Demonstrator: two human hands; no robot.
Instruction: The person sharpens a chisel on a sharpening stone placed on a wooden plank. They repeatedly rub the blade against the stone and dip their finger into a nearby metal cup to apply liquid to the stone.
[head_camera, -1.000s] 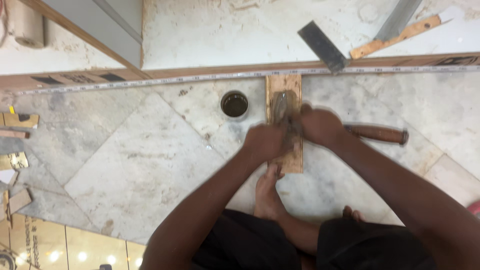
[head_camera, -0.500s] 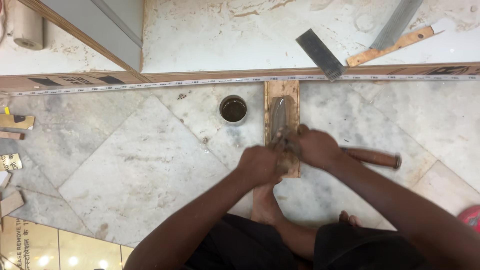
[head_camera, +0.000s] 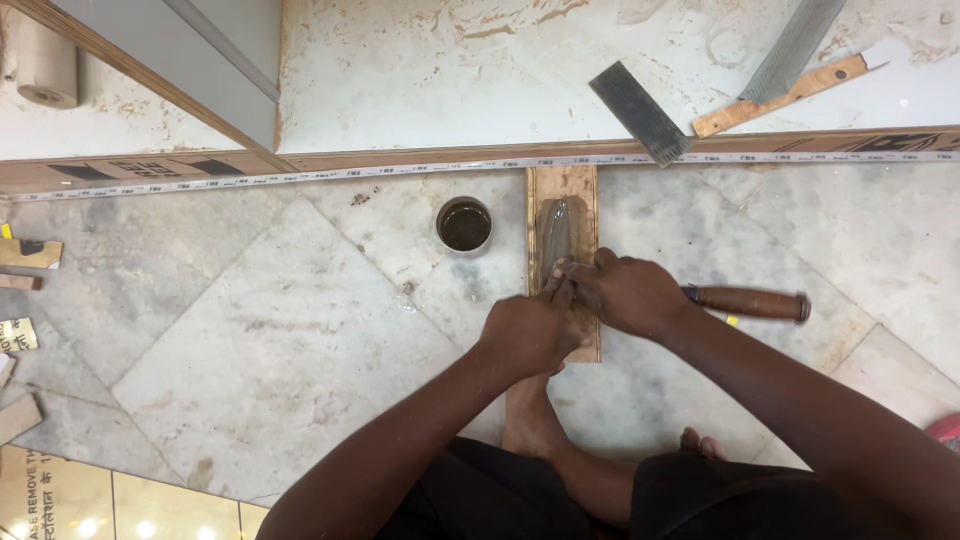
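The marble floor (head_camera: 250, 340) lies open to the left of the work, a wide bare stretch running out to wood scraps (head_camera: 20, 260) at the far left edge. To the far side, a long wooden strip (head_camera: 400, 158) with a measuring tape (head_camera: 300, 176) along it crosses the whole scene and closes off the room there. Near the person, a bare foot (head_camera: 530, 420) sits just below the work.

A small round tin (head_camera: 464, 224) of dark liquid stands just left of the sharpening stone's wooden holder (head_camera: 575, 185), close but apart from it. Beyond the strip, on the pale raised surface (head_camera: 420, 70), lie a flat file (head_camera: 640, 112) and a saw (head_camera: 795, 50) with a wooden piece (both well clear of the hands). A roll of brown tape (head_camera: 45, 65) sits at the far left corner.

The holder lies lengthwise, its far end touching the strip; the grey, wet sharpening stone (head_camera: 556, 228) rests in it. The left hand (head_camera: 530, 330) is curled, fingers pressed down on the tool's blade end over the stone. The right hand (head_camera: 625, 292) is closed around the chisel (head_camera: 745, 303), whose reddish-brown wooden handle sticks out to the right, low over the floor. The blade itself is hidden under the two hands, which touch each other above the holder's near half.
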